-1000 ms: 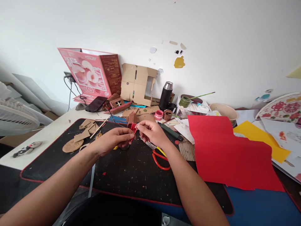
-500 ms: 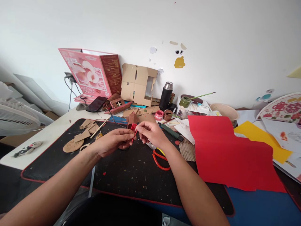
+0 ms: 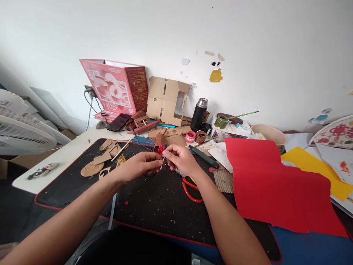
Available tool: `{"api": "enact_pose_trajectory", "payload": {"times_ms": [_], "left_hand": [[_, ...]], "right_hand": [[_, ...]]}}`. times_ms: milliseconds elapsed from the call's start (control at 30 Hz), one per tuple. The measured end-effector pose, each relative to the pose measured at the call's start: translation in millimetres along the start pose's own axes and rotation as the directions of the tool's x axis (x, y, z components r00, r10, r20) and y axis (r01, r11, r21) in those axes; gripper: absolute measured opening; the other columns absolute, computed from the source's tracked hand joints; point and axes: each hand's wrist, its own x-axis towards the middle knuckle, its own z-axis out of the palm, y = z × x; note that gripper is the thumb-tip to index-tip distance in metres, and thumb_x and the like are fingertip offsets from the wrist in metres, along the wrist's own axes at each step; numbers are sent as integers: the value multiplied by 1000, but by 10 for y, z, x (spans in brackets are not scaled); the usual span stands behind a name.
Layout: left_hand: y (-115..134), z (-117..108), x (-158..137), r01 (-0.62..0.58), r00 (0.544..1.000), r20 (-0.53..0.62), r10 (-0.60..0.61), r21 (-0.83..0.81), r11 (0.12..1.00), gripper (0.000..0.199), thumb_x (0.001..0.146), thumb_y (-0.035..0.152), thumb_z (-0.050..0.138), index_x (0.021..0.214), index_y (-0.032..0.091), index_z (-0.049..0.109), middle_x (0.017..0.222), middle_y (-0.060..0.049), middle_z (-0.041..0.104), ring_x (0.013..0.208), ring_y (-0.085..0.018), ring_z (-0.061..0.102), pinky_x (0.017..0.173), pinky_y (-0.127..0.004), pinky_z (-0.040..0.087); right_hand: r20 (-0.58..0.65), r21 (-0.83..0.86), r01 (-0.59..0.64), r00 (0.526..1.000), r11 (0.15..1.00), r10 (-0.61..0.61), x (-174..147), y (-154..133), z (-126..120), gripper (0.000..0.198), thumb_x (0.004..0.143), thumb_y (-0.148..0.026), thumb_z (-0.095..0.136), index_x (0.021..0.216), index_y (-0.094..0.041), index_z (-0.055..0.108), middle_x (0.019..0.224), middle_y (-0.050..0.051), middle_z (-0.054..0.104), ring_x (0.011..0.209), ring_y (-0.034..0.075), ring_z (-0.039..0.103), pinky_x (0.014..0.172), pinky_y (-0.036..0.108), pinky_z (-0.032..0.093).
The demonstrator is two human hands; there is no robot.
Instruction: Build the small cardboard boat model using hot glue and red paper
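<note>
My left hand [image 3: 145, 163] and my right hand [image 3: 180, 159] meet above the middle of the black mat. Both pinch a thin strip of paper [image 3: 163, 161], whose pale side shows; parts of it are hidden by the fingers. Just beyond them stands a small brown cardboard model [image 3: 159, 139] with red strips [image 3: 160, 148] on its near side. Scissors with red handles [image 3: 189, 194] lie by my right wrist, their blades partly covered. To the right spreads a large sheet of red paper [image 3: 275, 180].
Cardboard scraps [image 3: 106, 152] and a round brown disc [image 3: 92, 167] lie at left. Behind are a model boat [image 3: 143, 125], phone [image 3: 119, 122], black thermos [image 3: 199, 114] and paint jars [image 3: 190, 136]. A dark green cutter [image 3: 204, 157] sits right of my hands; a fan [image 3: 26, 132] is far left.
The strip between my fingers showed red before and now shows its pale side. Both hands stay close together, and the whole view has shifted slightly to the left.
</note>
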Motion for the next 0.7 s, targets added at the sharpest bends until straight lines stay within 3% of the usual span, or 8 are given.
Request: {"api": "enact_pose_trajectory", "payload": {"times_ms": [233,433,533,633,700], "left_hand": [[-28,-54,-23,-1,1000,-28,2,64,998,52,82,72,75,84,20,69,71,1,59,62,-15,50,55,-26,35],[-91,-365,-85,-18,988,-156,14,-20,1000,50,81,69,79,85,21,70,73,1,60,61,-14,50,54,-26,38],[-90,-571,-156,-55,949,-315,32,-64,996,52,77,69,83,81,19,68,72,0,60,61,-13,47,55,-26,37],[-91,-733,-247,-79,915,-404,24,-120,990,48,76,62,87,80,18,66,72,1,60,65,-12,46,60,-26,36],[-111,-809,-300,-79,896,-444,0,-160,984,45,77,57,87,82,18,66,74,1,61,68,-12,47,62,-26,36]], "right_hand": [[-22,7,-5,1000,1000,5,10,13,14,43,91,-64,74,89,-22,65,65,-5,62,49,11,58,45,22,38],[-144,-13,34,989,999,-35,19,24,-38,41,94,-64,70,92,-24,64,67,-4,61,51,13,57,50,26,44],[-136,-196,75,985,978,-103,-6,32,34,32,101,-56,66,93,-25,67,68,-3,63,57,15,60,59,28,47],[-57,-457,148,979,877,-195,-43,20,194,22,104,-45,66,94,-26,71,78,0,72,68,18,65,67,30,45],[13,-537,190,976,822,-217,-53,-1,321,18,106,-41,67,97,-27,73,85,1,77,73,19,68,71,31,45]]}}
